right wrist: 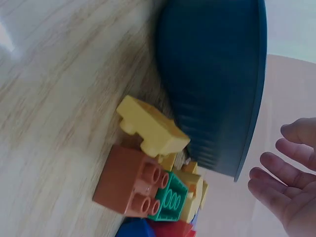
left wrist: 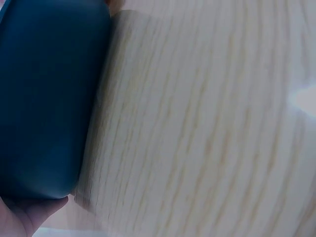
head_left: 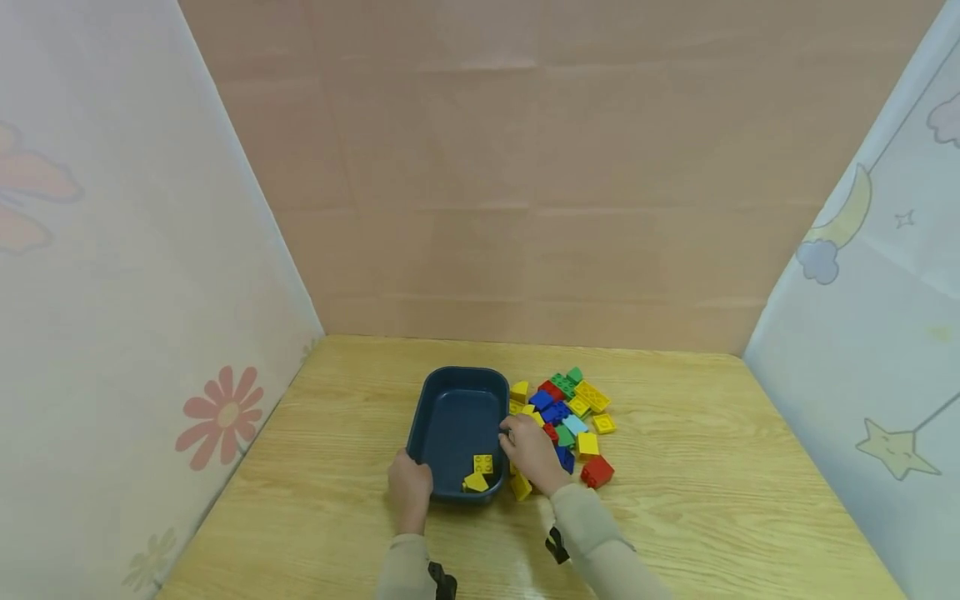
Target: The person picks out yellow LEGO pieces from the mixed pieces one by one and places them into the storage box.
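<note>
The left hand (head_left: 410, 481) grips the blue tray (head_left: 465, 425) at its near-left corner. The right hand (head_left: 531, 450), fingers loosely parted and empty, is at the tray's right rim, perhaps touching it. Two yellow bricks (head_left: 483, 464) lie in the tray's near end; right of it, loose bricks (head_left: 557, 412) crowd the table (head_left: 690, 450).

In the head view we see soft, even light over the wood-grain tabletop (head_left: 712, 467), with a faint sheen near its front edge. Both wrist views look hazier to us: a white glare patch burns at one side, and the dark blue tray (left wrist: 49, 98) loses detail, shadow hugging its wall
</note>
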